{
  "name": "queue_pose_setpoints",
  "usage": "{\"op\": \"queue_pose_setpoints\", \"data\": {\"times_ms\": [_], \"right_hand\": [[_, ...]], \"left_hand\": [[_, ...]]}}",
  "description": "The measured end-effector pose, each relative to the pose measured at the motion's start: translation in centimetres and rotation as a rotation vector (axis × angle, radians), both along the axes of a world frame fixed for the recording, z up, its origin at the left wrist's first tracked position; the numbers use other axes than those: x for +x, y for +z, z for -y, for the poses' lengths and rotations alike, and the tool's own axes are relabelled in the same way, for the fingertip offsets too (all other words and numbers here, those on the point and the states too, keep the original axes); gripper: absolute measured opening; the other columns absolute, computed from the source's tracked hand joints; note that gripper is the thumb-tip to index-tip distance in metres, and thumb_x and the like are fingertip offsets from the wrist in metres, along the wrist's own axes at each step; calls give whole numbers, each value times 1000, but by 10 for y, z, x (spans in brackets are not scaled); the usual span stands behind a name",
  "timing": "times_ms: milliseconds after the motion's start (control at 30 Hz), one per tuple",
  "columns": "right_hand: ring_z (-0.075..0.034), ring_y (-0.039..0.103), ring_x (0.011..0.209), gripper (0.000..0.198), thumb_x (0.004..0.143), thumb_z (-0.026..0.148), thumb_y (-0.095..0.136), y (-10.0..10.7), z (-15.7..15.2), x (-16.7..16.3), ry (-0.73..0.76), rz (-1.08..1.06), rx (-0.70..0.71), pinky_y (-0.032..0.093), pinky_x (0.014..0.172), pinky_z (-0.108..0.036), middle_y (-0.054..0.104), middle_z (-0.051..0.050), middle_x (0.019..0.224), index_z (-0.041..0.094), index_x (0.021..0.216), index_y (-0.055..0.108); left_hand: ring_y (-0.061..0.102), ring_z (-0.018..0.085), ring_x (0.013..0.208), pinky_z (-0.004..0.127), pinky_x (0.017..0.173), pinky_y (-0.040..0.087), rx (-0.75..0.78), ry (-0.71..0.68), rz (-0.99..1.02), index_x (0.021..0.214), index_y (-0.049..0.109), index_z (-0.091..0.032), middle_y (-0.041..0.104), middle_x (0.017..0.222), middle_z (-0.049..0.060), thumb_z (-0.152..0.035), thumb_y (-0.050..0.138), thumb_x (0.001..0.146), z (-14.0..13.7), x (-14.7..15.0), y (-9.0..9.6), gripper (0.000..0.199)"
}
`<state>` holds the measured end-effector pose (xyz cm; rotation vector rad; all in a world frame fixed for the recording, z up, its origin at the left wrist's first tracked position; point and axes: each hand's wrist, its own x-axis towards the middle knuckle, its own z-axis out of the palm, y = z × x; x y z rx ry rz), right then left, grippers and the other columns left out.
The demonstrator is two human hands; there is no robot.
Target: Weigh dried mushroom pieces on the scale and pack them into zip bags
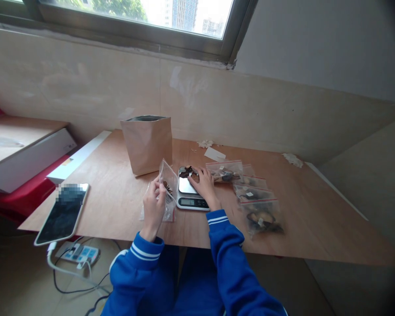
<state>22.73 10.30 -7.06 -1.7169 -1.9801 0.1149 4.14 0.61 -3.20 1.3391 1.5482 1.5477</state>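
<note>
My left hand (154, 204) pinches the edge of a clear zip bag (168, 172) and holds it upright beside the scale. Some dark dried pieces (167, 188) show inside that bag. A small digital kitchen scale (187, 188) with a shiny plate and a lit display stands to its right. Dark brown dried pieces (186, 171), perhaps mushroom or fungus, lie on the plate. Over them is my right hand (204, 184), thumb and fingers curled round some of the pieces. Its fingertips are partly hidden.
A brown paper pouch (148, 147) stands with its top open behind the left hand. Several filled zip bags (262, 217) overlap on the right. A white card (215, 153) lies at the back. A phone (64, 215) on a cable rests at the table's left edge.
</note>
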Motion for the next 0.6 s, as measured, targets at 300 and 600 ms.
{"op": "queue_pose_setpoints", "data": {"times_ms": [300,600], "right_hand": [[-28,52,101,18,93,22,49,0,7,13,54,-26,88,40,89,-39,62,-11,102,19,101,65],[-25,56,92,10,89,21,48,17,18,2,96,-398,116,45,85,-38,65,-9,91,20,85,57]], "left_hand": [[68,21,98,35,83,55,9,4,-15,80,48,-20,60,130,13,-43,43,92,-3,-1,-2,26],[67,21,98,35,81,56,8,-13,31,81,50,-20,60,130,13,-43,45,91,-1,0,-2,26]]}}
